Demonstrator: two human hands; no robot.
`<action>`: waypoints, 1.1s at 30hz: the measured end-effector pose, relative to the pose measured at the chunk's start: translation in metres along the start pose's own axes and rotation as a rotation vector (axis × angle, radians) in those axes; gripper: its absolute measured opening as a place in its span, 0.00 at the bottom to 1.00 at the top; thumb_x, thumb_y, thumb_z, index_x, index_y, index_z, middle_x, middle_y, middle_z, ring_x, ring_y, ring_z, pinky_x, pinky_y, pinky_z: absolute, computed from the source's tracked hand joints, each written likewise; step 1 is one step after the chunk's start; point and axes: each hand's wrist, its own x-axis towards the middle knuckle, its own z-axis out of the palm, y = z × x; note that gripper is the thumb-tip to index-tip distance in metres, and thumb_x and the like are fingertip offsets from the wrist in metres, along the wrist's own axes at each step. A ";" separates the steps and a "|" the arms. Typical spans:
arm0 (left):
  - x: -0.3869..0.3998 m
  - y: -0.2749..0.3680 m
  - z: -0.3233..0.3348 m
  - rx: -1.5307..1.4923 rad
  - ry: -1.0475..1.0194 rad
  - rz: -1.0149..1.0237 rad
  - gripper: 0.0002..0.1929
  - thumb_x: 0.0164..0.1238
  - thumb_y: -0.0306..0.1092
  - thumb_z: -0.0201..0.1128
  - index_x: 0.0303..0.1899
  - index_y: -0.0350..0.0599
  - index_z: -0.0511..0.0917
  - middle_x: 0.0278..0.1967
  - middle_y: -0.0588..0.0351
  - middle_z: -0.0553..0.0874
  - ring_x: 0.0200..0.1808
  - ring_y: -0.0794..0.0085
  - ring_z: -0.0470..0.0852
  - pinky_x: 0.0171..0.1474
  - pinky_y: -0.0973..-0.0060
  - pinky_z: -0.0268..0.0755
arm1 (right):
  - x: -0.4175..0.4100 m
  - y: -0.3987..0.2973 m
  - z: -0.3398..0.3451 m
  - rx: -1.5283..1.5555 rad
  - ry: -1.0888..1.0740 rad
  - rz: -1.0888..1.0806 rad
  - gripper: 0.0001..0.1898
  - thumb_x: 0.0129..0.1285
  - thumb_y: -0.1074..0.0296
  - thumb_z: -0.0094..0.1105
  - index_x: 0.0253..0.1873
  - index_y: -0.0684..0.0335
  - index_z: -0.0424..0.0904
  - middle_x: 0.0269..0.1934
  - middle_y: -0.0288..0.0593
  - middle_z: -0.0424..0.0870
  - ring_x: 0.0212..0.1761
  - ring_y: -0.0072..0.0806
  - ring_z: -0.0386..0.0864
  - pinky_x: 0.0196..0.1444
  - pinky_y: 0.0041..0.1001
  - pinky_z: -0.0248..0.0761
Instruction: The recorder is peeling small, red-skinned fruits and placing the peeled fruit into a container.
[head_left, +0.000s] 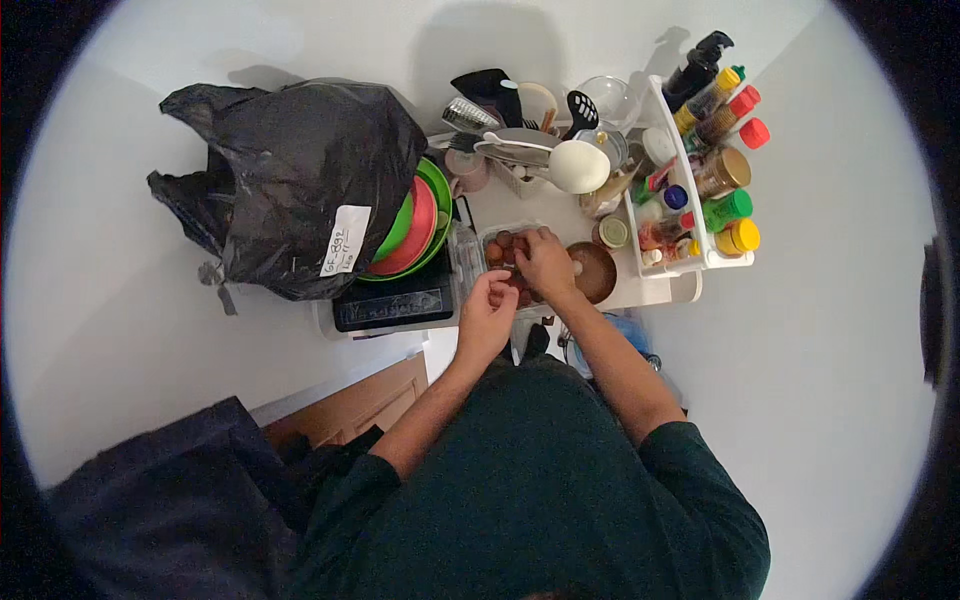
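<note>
A clear plastic carton (468, 255) lies open before me, its lid folded to the left. Several brown round items, apparently eggs (494, 253), sit in it. My right hand (549, 264) reaches over the carton's right side, fingertips down among the eggs and partly hidden. Lower down, my left hand (486, 307) is at the carton's near edge with its fingers curled beside the eggs. Whether either hand grips an egg cannot be made out. Right of the carton is a round brown bowl or pan (598, 276) with a small pale spot at its left side.
A black plastic bag (300, 165) with a written label bulges at left, beside green and red dishes (424, 225). Under them lies a black appliance (397, 304). Utensils and a white ladle (579, 166) stand behind. At right, a white rack (697, 225) holds condiment bottles; a jar (612, 232) is nearby.
</note>
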 end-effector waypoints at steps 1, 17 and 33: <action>0.001 0.002 0.003 0.035 0.022 0.008 0.14 0.73 0.27 0.60 0.57 0.38 0.75 0.39 0.58 0.81 0.34 0.80 0.79 0.34 0.80 0.74 | 0.003 -0.006 -0.009 0.008 -0.002 -0.021 0.19 0.59 0.64 0.67 0.55 0.59 0.80 0.45 0.51 0.81 0.45 0.44 0.82 0.43 0.39 0.78; 0.019 0.058 0.044 -0.420 -0.257 -0.088 0.17 0.77 0.28 0.57 0.63 0.37 0.76 0.54 0.53 0.84 0.52 0.74 0.83 0.54 0.76 0.80 | -0.056 -0.030 -0.163 0.721 0.033 0.037 0.13 0.65 0.77 0.65 0.53 0.65 0.79 0.44 0.36 0.83 0.36 0.16 0.76 0.36 0.18 0.69; 0.022 0.049 0.037 -0.231 -0.114 -0.107 0.13 0.76 0.31 0.60 0.56 0.36 0.82 0.42 0.57 0.88 0.39 0.79 0.84 0.43 0.79 0.79 | -0.035 -0.022 -0.166 0.328 0.113 -0.451 0.10 0.56 0.78 0.67 0.42 0.66 0.79 0.39 0.48 0.83 0.41 0.44 0.82 0.42 0.37 0.76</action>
